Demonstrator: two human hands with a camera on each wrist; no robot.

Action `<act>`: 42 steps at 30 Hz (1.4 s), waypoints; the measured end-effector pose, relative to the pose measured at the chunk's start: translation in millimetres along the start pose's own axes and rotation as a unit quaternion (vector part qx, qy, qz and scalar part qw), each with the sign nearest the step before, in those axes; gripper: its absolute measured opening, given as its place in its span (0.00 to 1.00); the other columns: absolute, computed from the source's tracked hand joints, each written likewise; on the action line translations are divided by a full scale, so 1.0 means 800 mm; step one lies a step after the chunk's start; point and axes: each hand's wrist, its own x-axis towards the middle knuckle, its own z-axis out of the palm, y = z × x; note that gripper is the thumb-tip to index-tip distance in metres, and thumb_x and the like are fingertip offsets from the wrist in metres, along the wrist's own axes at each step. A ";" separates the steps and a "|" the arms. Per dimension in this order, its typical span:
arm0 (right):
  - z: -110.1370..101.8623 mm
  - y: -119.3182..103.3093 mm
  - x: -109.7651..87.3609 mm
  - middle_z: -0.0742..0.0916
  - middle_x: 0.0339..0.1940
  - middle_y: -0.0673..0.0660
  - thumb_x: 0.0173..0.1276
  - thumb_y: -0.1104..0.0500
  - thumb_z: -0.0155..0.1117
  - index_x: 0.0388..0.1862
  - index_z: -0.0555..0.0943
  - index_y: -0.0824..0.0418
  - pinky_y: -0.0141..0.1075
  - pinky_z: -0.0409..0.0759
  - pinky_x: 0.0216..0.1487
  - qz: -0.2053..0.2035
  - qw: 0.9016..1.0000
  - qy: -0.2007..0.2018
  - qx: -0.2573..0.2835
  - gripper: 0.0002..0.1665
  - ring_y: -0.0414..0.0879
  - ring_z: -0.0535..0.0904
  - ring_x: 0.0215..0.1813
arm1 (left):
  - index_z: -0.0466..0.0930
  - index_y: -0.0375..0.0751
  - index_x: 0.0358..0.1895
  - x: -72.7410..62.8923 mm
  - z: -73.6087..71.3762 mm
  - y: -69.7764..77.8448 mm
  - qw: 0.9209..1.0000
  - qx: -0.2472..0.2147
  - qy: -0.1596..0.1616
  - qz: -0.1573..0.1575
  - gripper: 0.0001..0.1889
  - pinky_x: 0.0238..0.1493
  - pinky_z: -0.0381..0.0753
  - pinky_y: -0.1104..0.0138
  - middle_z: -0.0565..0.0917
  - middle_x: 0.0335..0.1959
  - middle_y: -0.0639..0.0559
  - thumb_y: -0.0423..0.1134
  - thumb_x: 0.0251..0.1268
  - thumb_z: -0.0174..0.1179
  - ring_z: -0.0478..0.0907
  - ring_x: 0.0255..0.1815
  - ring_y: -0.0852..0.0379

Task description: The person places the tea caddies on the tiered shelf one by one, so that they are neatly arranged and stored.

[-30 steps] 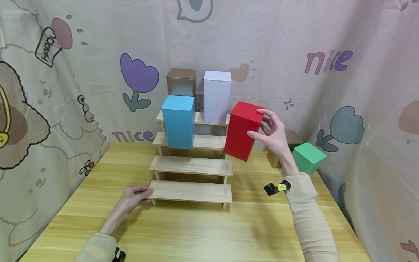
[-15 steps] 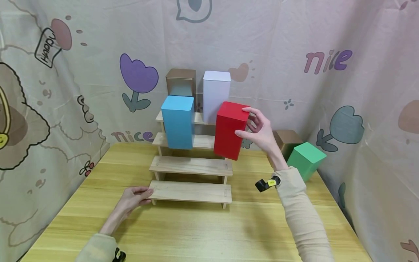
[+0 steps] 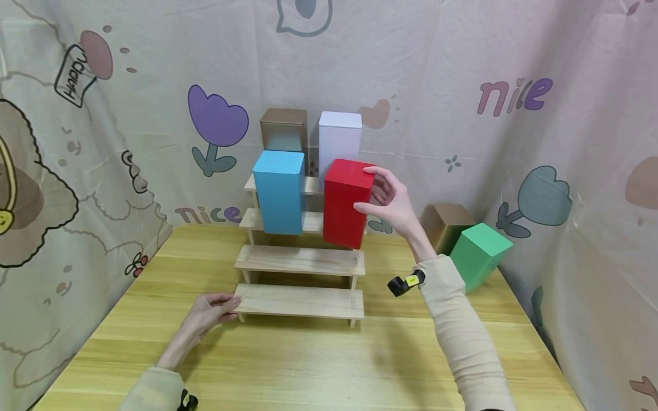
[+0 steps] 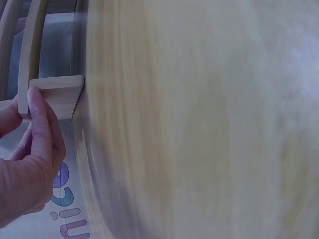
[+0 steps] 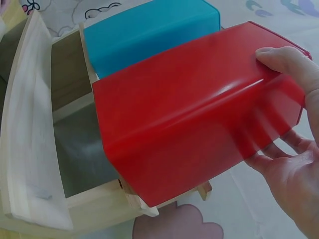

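Closest to me, the person's left hand (image 3: 208,311) pinches the left end of the lowest tread (image 3: 300,300) of a pale wooden stepped stand (image 3: 300,260); a tug from that pinch could shift the stand under everything on it. Up and to the right of it, the right hand (image 3: 394,202) holds a tall, glossy red rectangular box (image 3: 345,202), thumb and fingers spread round its upper right part while the lower end hangs below the grip. The box seems to lean slightly, its base in front of the third tread's right half; I can't tell whether it touches wood. With the hold all at one end and that surface looking slick, I'd worry about it slipping or its bottom swinging, and if set down tilted or too near the front or right edge it might topple. To the grip's left, beyond the red box, an upright sky-blue rectangular box (image 3: 279,194) stands across a narrow gap, so a sideways swing could knock it off. Behind the grip, on the top tread, stand a white rectangular box (image 3: 339,140), partly hidden, and a shiny brown one (image 3: 284,128); reaching too deep could bump the white.
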 end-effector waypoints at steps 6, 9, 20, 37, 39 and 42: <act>0.007 -0.002 0.006 0.78 0.65 0.56 0.59 0.72 0.71 0.71 0.70 0.56 0.39 0.84 0.68 0.004 1.000 -0.012 0.007 0.41 0.49 0.77 0.64 | 0.66 0.12 0.63 -0.001 0.001 0.001 1.000 0.002 -0.002 0.000 0.25 0.43 0.91 0.74 0.84 0.37 0.55 0.30 0.73 0.58 0.85 0.34 0.66; 0.011 -0.003 0.008 0.78 0.67 0.56 0.59 0.70 0.73 0.71 0.69 0.55 0.41 0.84 0.68 0.008 1.000 -0.014 0.007 0.42 0.50 0.77 0.65 | 0.66 0.12 0.63 -0.001 0.001 0.001 1.000 -0.001 0.000 0.000 0.25 0.42 0.91 0.74 0.84 0.36 0.55 0.30 0.72 0.59 0.85 0.33 0.66; 0.020 -0.001 0.018 0.75 0.70 0.56 0.59 0.70 0.73 0.73 0.67 0.56 0.47 0.78 0.75 0.005 1.000 -0.023 0.002 0.44 0.50 0.74 0.69 | 0.68 0.13 0.62 -0.001 0.001 0.000 1.000 -0.003 0.003 -0.004 0.23 0.41 0.91 0.74 0.84 0.35 0.55 0.30 0.72 0.59 0.85 0.32 0.65; 0.026 0.004 0.025 0.67 0.76 0.56 0.59 0.72 0.71 0.75 0.67 0.58 0.49 0.72 0.79 0.002 1.000 -0.015 -0.013 0.45 0.48 0.68 0.70 | 0.68 0.13 0.62 -0.002 0.001 0.001 1.000 0.003 0.003 -0.005 0.24 0.41 0.91 0.74 0.86 0.36 0.56 0.31 0.73 0.59 0.86 0.33 0.65; 0.026 0.005 0.026 0.65 0.76 0.55 0.58 0.71 0.72 0.75 0.67 0.59 0.52 0.71 0.79 0.008 1.000 -0.008 -0.023 0.46 0.47 0.68 0.69 | 0.68 0.13 0.62 -0.002 0.001 0.000 1.000 0.005 0.003 -0.006 0.24 0.41 0.91 0.74 0.86 0.36 0.56 0.31 0.73 0.59 0.86 0.33 0.65; 0.027 0.004 0.026 0.63 0.76 0.57 0.58 0.70 0.72 0.76 0.66 0.61 0.54 0.70 0.79 0.017 0.999 -0.002 -0.031 0.46 0.48 0.67 0.69 | 0.68 0.13 0.62 -0.001 0.001 0.000 1.000 0.004 0.005 -0.006 0.24 0.41 0.91 0.74 0.85 0.36 0.55 0.31 0.73 0.59 0.86 0.33 0.65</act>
